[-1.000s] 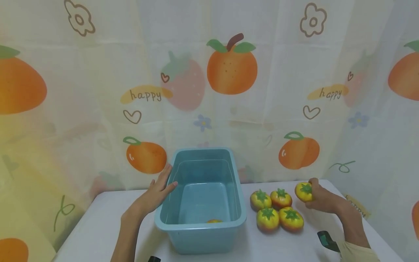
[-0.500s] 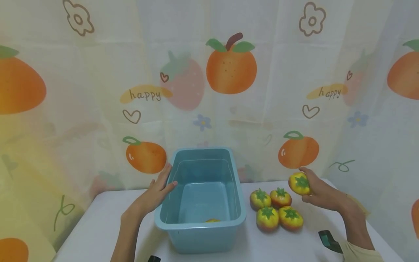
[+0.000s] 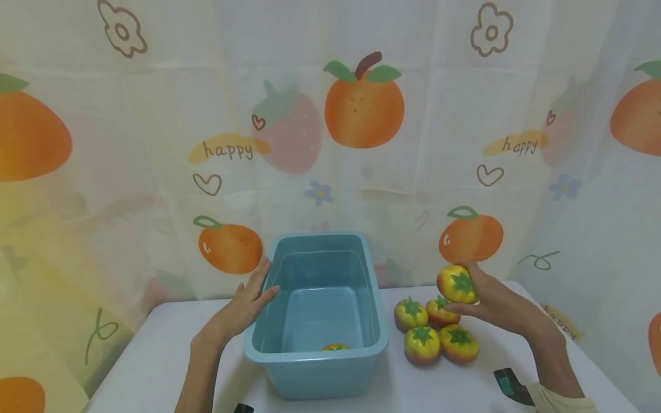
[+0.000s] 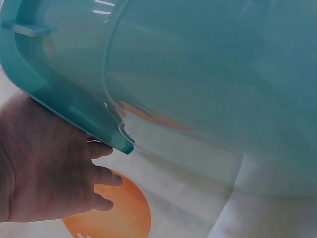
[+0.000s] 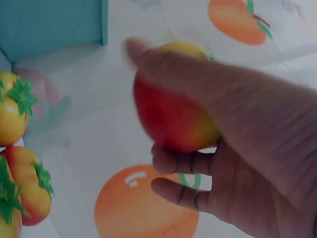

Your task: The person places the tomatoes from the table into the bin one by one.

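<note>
My right hand (image 3: 493, 298) holds a yellow-and-red persimmon (image 3: 456, 283) with a green star-shaped calyx, raised above the table. In the right wrist view the thumb lies over this persimmon (image 5: 173, 111) and fingers support it from below. Four-sided and pale blue, a plastic bin (image 3: 316, 359) stands left of it. My left hand (image 3: 247, 304) rests on the bin's left rim with straight fingers, the thumb over the edge. Inside, near the front wall, the top of another persimmon (image 3: 335, 347) shows; the wall hides the rest of it.
Several more persimmons sit clustered right of the bin, among them a front one (image 3: 422, 346) and a back one (image 3: 411, 314). A white-covered table (image 3: 155, 355) carries everything. Behind it hangs a fruit-print curtain (image 3: 413, 86).
The right hand has lifted its persimmon off the table and carried it up and left, over the back of the cluster. The left hand and the bin stay put.
</note>
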`<state>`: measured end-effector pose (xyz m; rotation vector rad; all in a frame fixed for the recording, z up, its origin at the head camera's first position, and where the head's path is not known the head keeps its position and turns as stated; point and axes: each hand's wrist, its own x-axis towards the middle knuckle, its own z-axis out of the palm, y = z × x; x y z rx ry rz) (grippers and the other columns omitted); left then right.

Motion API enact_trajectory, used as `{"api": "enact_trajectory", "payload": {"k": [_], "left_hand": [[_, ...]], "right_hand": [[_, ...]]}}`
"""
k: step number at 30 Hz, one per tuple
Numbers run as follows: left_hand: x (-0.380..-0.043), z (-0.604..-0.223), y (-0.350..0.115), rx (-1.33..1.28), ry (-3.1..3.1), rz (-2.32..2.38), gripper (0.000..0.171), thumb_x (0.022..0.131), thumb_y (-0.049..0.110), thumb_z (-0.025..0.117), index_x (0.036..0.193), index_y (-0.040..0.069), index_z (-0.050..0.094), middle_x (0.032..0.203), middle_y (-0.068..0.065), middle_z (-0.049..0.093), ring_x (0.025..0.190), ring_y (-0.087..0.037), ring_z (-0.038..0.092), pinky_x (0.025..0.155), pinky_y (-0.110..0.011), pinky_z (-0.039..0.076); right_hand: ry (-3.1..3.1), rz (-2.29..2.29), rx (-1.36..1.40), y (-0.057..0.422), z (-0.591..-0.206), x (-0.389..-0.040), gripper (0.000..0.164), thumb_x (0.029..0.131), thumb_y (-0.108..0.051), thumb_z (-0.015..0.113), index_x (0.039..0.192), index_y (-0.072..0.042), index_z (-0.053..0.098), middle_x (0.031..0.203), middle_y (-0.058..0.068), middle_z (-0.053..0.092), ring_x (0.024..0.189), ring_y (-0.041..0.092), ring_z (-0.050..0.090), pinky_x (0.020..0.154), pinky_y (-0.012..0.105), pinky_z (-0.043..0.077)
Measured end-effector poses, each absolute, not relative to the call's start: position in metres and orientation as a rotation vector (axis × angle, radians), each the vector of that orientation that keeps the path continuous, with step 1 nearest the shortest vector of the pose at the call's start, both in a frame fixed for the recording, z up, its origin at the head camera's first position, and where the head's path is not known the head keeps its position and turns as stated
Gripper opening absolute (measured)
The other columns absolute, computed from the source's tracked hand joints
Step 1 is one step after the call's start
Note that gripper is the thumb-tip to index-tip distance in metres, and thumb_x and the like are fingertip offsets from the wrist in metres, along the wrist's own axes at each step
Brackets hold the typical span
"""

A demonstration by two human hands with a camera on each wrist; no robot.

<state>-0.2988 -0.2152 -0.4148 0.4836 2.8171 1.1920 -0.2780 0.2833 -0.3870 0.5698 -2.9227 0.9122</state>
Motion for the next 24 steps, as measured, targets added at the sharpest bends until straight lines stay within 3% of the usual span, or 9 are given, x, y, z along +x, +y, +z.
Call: {"api": "enact_trajectory", "payload": {"k": [7, 10, 13, 15, 20, 24], "left_hand": [[-0.299, -0.416, -0.216, 0.487, 2.824, 1.194, 0.077, 0.110, 0.047, 0.037, 0.170, 0.015, -0.001, 0.178, -0.014, -0.006, 0.164, -0.046, -0.006, 0.122, -0.078, -0.014], [-0.299, -0.416, -0.216, 0.487, 2.826, 1.200, 0.078, 0.110, 0.048, 0.037, 0.170, 0.015, -0.001, 0.178, -0.013, -0.007, 0.164, -0.045, -0.006, 0.123, -0.078, -0.013], [-0.300, -0.416, -0.217, 0.485, 2.828, 1.197, 0.078, 0.110, 0.047, 0.037, 0.169, 0.015, -0.001, 0.178, -0.013, -0.006, 0.164, -0.045, -0.005, 0.122, -0.078, -0.013], [-0.300, -0.415, -0.217, 0.482, 2.831, 1.194, 0.077, 0.110, 0.046, 0.037, 0.169, 0.015, -0.001, 0.178, -0.014, -0.006, 0.164, -0.045, -0.005, 0.122, -0.078, -0.014], [-0.300, -0.416, -0.217, 0.482, 2.829, 1.192, 0.076, 0.111, 0.045, 0.036, 0.169, 0.014, -0.001, 0.178, -0.015, -0.006, 0.164, -0.045, -0.006, 0.122, -0.078, -0.014], [-0.300, -0.415, -0.216, 0.488, 2.822, 1.193, 0.076, 0.111, 0.045, 0.036, 0.169, 0.014, -0.001, 0.178, -0.015, -0.006, 0.164, -0.045, -0.006, 0.122, -0.078, -0.014]], "right_hand": [[-2.956, 0.878, 0.497, 0.254, -0.380, -0.269, 0.101, 0.094, -0.058, 0.069, 0.160, -0.004, 0.016, 0.134, 0.017, 0.061, 0.115, 0.029, 0.061, 0.098, 0.062, 0.057], [-2.935, 0.845, 0.489, 0.238, -0.378, -0.267, 0.101, 0.092, -0.062, 0.069, 0.160, -0.007, 0.019, 0.126, 0.014, 0.065, 0.107, 0.025, 0.064, 0.093, 0.053, 0.062], [-2.892, 0.799, 0.495, 0.220, -0.378, -0.264, 0.098, 0.090, -0.065, 0.071, 0.158, -0.012, 0.024, 0.107, 0.005, 0.066, 0.091, 0.016, 0.062, 0.080, 0.033, 0.063], [-2.839, 0.784, 0.511, 0.207, -0.380, -0.261, 0.097, 0.088, -0.065, 0.073, 0.156, -0.014, 0.027, 0.100, 0.002, 0.065, 0.085, 0.014, 0.061, 0.074, 0.025, 0.060], [-2.683, 0.777, 0.552, 0.179, -0.388, -0.254, 0.100, 0.084, -0.065, 0.078, 0.159, -0.019, 0.030, 0.109, -0.002, 0.063, 0.094, 0.014, 0.057, 0.080, 0.028, 0.059], [-2.527, 0.645, 0.699, 0.166, -0.397, -0.252, 0.098, 0.086, -0.054, 0.080, 0.163, -0.016, 0.033, 0.124, -0.001, 0.066, 0.102, 0.014, 0.058, 0.088, 0.037, 0.058]]}}
